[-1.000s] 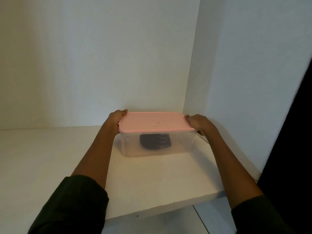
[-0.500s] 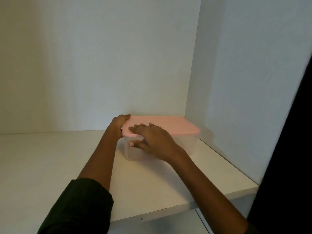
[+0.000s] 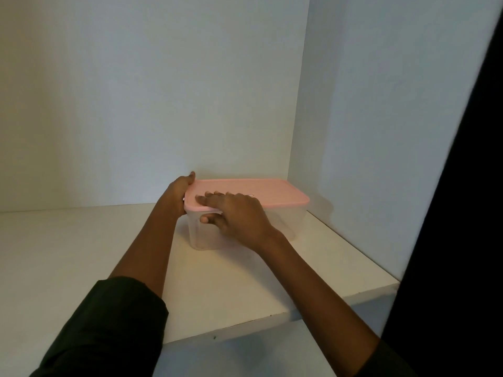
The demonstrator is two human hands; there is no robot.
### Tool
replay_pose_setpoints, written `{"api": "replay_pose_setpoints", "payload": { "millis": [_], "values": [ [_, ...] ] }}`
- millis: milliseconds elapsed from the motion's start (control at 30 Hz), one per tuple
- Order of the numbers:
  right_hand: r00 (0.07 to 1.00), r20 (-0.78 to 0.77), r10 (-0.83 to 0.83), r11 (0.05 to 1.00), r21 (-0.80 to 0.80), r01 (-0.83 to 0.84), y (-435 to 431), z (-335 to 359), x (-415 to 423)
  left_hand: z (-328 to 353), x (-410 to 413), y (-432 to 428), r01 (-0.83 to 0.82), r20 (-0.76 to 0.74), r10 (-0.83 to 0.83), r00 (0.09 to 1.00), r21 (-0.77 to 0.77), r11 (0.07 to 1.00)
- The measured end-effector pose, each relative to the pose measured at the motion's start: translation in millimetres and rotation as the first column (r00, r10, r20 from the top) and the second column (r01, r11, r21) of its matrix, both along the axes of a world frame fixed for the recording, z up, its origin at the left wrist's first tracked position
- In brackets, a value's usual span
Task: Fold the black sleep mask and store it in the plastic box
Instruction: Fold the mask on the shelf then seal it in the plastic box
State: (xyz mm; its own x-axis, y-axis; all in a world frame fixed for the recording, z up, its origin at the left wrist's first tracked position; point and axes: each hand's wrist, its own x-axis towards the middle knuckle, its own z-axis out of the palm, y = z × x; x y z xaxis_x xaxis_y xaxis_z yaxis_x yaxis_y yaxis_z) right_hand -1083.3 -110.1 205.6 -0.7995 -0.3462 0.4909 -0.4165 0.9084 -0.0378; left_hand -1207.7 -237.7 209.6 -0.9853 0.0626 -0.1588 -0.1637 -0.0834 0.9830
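Near the shelf's (image 3: 81, 254) back right corner sits 1 plastic box (image 3: 283, 224) under 1 pink lid (image 3: 245, 189), long axis running left-right along the back edge. The left hand (image 3: 177, 194) grips the lid's left short end, while the right hand (image 3: 239, 213) pinches the front left corner, 4 fingers (image 3: 209, 198) flat on top and thumb (image 3: 205, 219) under the lip. Both grips crowd the left end, so the unheld stretch of lid lies to their right, nearer the right hand; 0 black sleep masks visible, probably inside the box behind the right hand.
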Motion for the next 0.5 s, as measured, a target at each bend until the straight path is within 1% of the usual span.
{"api": "replay_pose_setpoints", "payload": {
  "millis": [100, 167, 233, 300, 333, 400, 433, 467, 500],
  "values": [
    [0.983, 0.144, 0.110, 0.975, -0.206, -0.079, 8.2, 16.6, 1.8, 1.0, 2.9, -2.8, -0.051, -0.004, 0.051, 0.999, 0.019, 0.999],
    [0.979, 0.143, 0.147, 0.938, -0.333, -0.093, 18.3, 32.2, 0.9, 4.5, 6.0, -7.6, -0.110, -0.065, 0.110, 0.992, -0.006, 0.994],
    [0.997, 0.054, 0.063, 0.919, -0.393, -0.037, 33.9, 47.3, -7.0, 13.3, 11.4, -11.6, -0.231, -0.183, 0.219, 0.959, -0.048, 0.972],
    [0.998, -0.008, -0.065, 0.896, -0.440, 0.055, 54.3, 57.2, -20.8, 29.8, 25.2, -12.6, -0.395, -0.357, 0.340, 0.870, -0.094, 0.914],
    [0.992, 0.002, -0.129, 0.887, -0.447, 0.116, 65.0, 60.4, -28.3, 39.9, 38.0, -9.9, -0.475, -0.455, 0.380, 0.805, -0.111, 0.873],
    [0.965, 0.117, -0.237, 0.881, -0.394, 0.264, 83.7, 62.4, -41.7, 51.3, 73.9, -0.9, -0.546, -0.589, 0.395, 0.705, -0.096, 0.832],
    [0.940, 0.202, -0.274, 0.884, -0.332, 0.329, 90.9, 61.2, -46.0, 52.0, 92.0, 4.6, -0.542, -0.628, 0.367, 0.686, -0.104, 0.834],
    [0.913, 0.278, -0.297, 0.893, -0.258, 0.369, 95.4, 59.4, -47.8, 49.5, 110.7, 10.1, -0.524, -0.652, 0.311, 0.691, -0.156, 0.837],
    [0.888, 0.339, -0.310, 0.901, -0.193, 0.388, 98.0, 57.2, -48.0, 44.9, 127.1, 15.4, -0.493, -0.655, 0.225, 0.721, -0.257, 0.831]
  ]
}}
